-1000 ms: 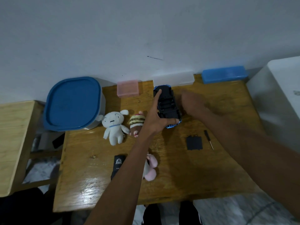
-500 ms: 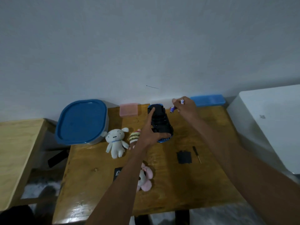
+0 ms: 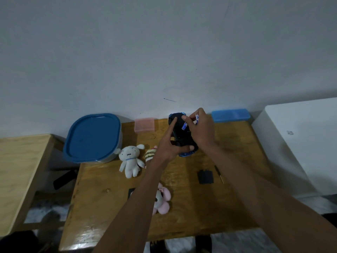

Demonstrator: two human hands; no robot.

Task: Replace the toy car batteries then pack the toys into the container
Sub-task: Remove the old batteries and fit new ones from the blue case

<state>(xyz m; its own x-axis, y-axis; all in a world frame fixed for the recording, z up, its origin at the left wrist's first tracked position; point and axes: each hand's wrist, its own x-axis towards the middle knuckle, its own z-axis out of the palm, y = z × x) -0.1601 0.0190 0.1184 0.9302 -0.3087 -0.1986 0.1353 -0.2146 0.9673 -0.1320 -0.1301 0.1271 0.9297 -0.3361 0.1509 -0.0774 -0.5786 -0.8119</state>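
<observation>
A blue toy car lies upside down at the back of the wooden table, its black underside up. My left hand holds the car, thumb across its near end and forefinger along its left side. Above the car my right hand pinches small blue batteries over the underside. The black battery cover and a small screwdriver lie on the table to the right. A white plush, a striped plush and a pink plush lie to the left and near. The container with a blue lid stands at the back left.
A pink box and a blue box sit against the wall. A small black card lies beside my left forearm. A white appliance stands right of the table, a lighter wooden table left.
My right hand has come back from the boxes by the wall with batteries and now hovers over the car's underside. My left hand stays on the car. The camera has tilted up.
</observation>
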